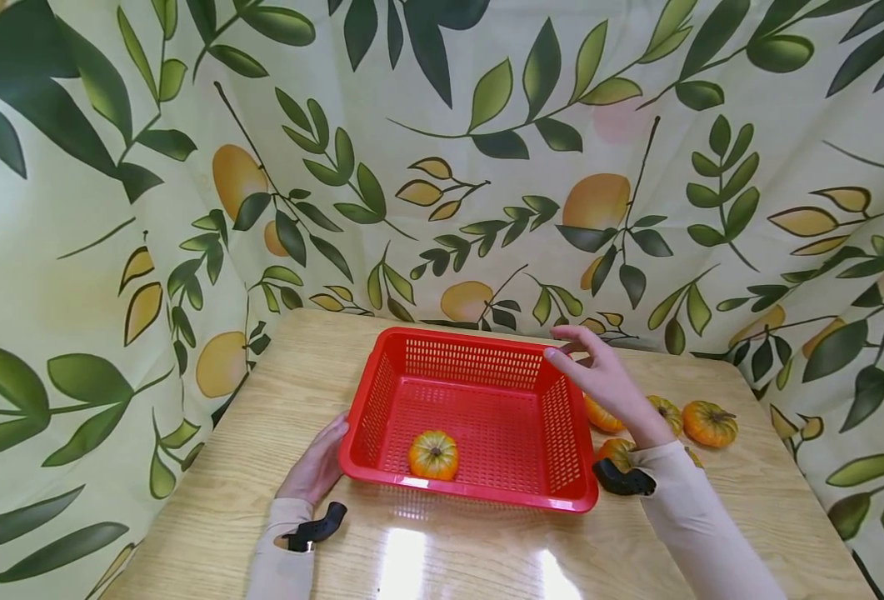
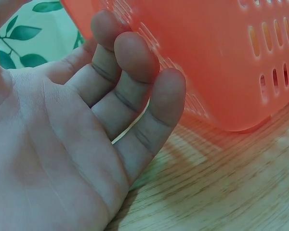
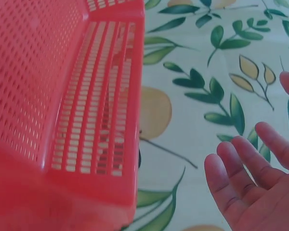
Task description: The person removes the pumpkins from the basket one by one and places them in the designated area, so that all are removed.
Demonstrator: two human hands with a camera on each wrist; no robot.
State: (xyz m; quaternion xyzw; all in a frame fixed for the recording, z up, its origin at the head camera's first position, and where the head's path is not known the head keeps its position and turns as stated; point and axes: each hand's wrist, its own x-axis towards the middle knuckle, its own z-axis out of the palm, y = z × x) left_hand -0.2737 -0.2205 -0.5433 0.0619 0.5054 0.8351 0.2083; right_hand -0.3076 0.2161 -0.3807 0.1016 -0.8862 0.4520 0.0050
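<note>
A red plastic basket [image 1: 479,408] with slotted walls stands on the wooden table, and one small orange-and-green pumpkin [image 1: 433,455] sits inside, near its front wall. My left hand [image 1: 320,467] is at the basket's left side. In the left wrist view its slightly bent fingers [image 2: 167,98] rest against the outer wall; the hand does not grip the rim. Near the basket's back right corner, my right hand [image 1: 599,371] is raised with fingers spread. In the right wrist view a gap separates this hand [image 3: 260,185] from the basket wall [image 3: 94,96], and it holds nothing.
Several small pumpkins [image 1: 710,423] lie on the table [image 1: 262,400] to the right of the basket, some partly hidden behind my right forearm. A leaf-and-fruit patterned cloth [image 1: 442,242] hangs behind the table and along its sides.
</note>
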